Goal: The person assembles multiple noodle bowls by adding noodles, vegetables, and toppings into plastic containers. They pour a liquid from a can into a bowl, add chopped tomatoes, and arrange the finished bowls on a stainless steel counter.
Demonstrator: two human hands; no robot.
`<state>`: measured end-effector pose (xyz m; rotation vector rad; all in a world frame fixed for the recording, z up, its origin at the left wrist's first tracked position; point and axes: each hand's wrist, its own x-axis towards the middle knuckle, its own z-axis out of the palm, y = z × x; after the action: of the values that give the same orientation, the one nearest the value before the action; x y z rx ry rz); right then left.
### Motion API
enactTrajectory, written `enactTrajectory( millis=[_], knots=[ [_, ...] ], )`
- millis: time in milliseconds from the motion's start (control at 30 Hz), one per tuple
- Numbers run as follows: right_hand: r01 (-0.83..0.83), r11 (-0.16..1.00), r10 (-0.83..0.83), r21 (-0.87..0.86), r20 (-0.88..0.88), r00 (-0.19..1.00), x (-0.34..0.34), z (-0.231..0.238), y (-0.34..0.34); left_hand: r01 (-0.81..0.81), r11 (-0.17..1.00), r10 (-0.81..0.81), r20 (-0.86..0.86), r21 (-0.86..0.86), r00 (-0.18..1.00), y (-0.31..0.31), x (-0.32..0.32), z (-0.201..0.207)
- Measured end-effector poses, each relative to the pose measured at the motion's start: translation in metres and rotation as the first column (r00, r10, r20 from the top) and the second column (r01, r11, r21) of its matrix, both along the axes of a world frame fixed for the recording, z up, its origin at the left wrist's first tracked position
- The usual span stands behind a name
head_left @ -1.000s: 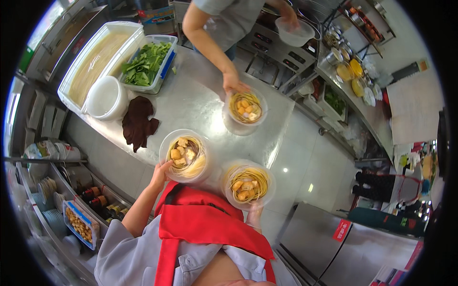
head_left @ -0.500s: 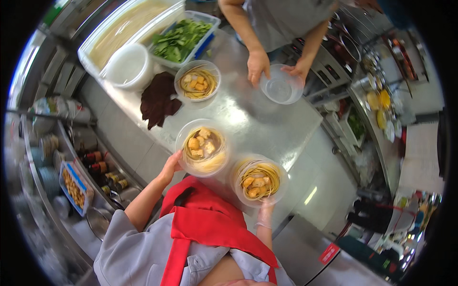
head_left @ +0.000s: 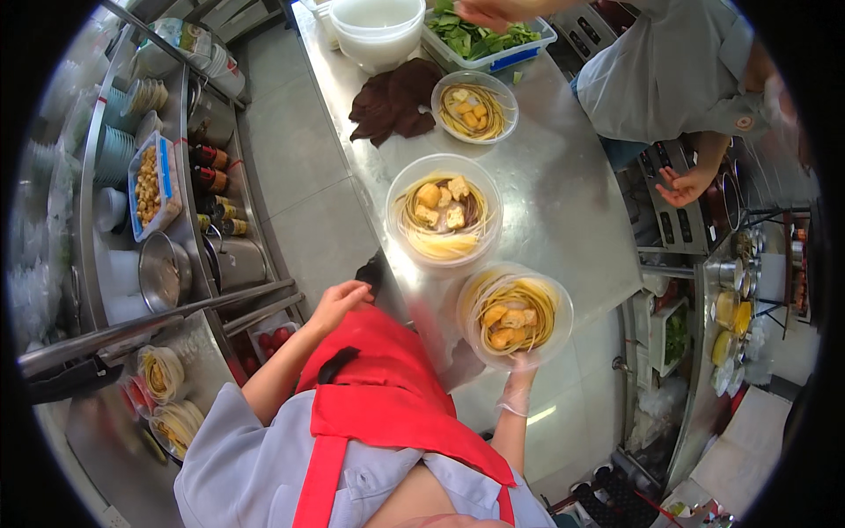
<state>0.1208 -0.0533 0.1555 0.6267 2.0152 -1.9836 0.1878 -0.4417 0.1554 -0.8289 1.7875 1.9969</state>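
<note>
My right hand [head_left: 521,363], in a clear thin glove, grips the near side of a clear plastic bowl [head_left: 563,319] tilted at the table's near edge. Pale noodles and golden fried tofu chunks [head_left: 509,327] lie in it; most of the fingers are hidden beneath. My left hand [head_left: 343,304] hangs empty in front of the red apron, its fingers loosely bent and apart from any bowl. Just beyond it, a second bowl [head_left: 495,220] of noodles and tofu stands on the steel table [head_left: 563,202]. Farther back is a third such bowl [head_left: 513,113].
A dark brown cloth [head_left: 396,101] lies beside stacked white tubs [head_left: 374,40] and a container of chopped greens [head_left: 475,40]. A co-worker stands across the table, one hand [head_left: 506,11] over the greens. At left, shelves hold a steel bowl [head_left: 165,273] and bottles [head_left: 209,167].
My left hand has let go of the middle bowl and drawn back. The view has swung left. The co-worker no longer holds the empty clear bowl and now has one hand above the greens.
</note>
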Motion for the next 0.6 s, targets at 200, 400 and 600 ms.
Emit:
enactTrajectory(
  millis=[200,400,600],
  knots=[
    [-0.029,0.999,0.033,0.046,-0.098,0.995,0.003,-0.007,0.002,0.043,0.990,-0.053,-0.072,-0.135,0.996,0.012,0.041,-0.013],
    [-0.055,0.998,0.059,0.025,-0.175,0.983,0.006,-0.034,0.012,0.056,0.985,-0.080,-0.144,-0.164,0.986,0.019,0.051,-0.012],
    [0.041,0.929,0.049,0.367,-0.231,0.972,0.010,-0.075,0.015,0.234,0.935,-0.270,-0.106,-0.268,0.957,0.045,0.044,-0.010]
  ],
)
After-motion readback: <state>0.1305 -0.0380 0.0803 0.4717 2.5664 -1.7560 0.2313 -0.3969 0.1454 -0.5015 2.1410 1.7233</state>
